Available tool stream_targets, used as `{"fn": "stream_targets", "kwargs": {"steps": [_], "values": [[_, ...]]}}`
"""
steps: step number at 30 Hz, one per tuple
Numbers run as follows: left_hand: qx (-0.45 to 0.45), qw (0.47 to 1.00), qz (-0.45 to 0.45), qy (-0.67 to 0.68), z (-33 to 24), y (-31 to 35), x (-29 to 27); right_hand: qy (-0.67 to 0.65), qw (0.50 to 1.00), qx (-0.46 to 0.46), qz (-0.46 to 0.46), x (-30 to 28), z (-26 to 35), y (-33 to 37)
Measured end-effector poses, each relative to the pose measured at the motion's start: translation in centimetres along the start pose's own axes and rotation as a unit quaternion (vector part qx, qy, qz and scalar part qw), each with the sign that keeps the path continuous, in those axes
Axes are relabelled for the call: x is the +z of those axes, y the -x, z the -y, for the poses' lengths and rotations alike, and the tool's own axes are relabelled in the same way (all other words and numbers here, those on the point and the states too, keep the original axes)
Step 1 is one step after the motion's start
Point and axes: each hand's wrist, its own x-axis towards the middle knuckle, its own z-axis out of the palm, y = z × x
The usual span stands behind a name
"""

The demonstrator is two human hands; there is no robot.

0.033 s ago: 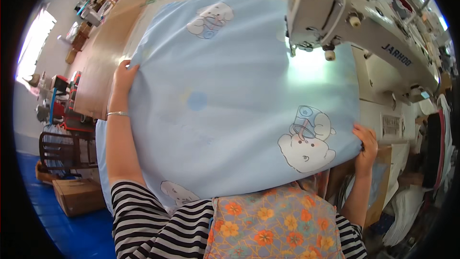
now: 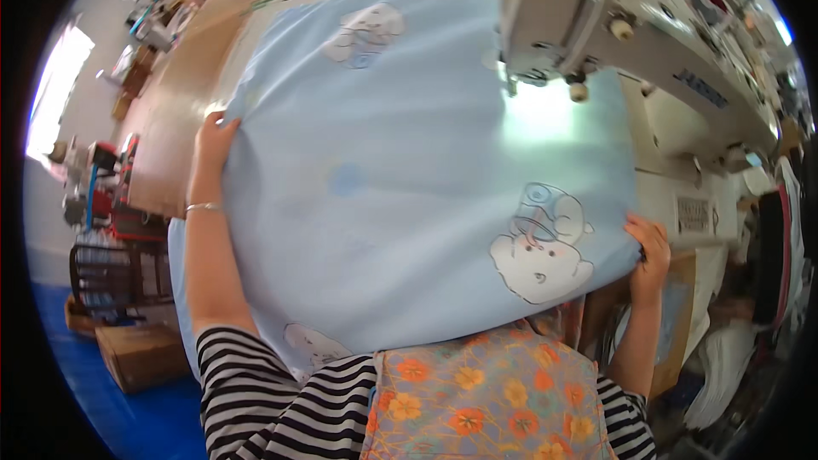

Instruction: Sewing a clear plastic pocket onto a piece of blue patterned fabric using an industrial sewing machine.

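A wide light-blue fabric (image 2: pixel 409 204) printed with white cartoon puppies is spread over the table and hangs down toward my lap. At its left edge, my left hand (image 2: pixel 215 143) pinches the cloth, with small creases running out from the fingers. My right hand (image 2: pixel 650 249) grips the near right edge, its fingers closed round the cloth and partly hidden. A white sewing machine (image 2: pixel 588 34) stands at the far right, its head over the fabric and its lamp making a bright patch there. The fabric's folded-under side is out of sight.
The wooden tabletop (image 2: pixel 183 119) reaches left and far behind the cloth. At the left are a dark chair (image 2: pixel 115 277) and a cardboard box (image 2: pixel 143 356) on the blue floor. Stacked white material (image 2: pixel 720 375) lies low at the right. A floral apron (image 2: pixel 486 396) covers my lap.
The whole view has shifted slightly, with the machine a little farther left in it. Both hands keep their hold on the fabric.
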Motion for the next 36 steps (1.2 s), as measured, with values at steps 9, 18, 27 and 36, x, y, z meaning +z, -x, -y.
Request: {"fn": "stream_targets", "kwargs": {"steps": [9,18,27,36], "values": [[0.051,0.999,0.007,0.004,1.3,-2.2,0.8,-0.026,0.998,0.054,0.008,-0.7,0.3,-0.5],[0.044,0.999,0.010,-0.023,0.9,-1.7,0.6,-0.045,0.998,0.045,0.008,-1.2,0.0,-1.0],[0.523,0.845,-0.111,0.000,-23.2,0.3,9.4,-0.005,0.998,0.027,0.055,-1.4,-0.6,-0.8],[0.365,0.916,0.147,-0.080,-40.7,0.7,17.0,-0.063,0.989,0.076,0.110,-2.1,-0.7,-1.3]]}}
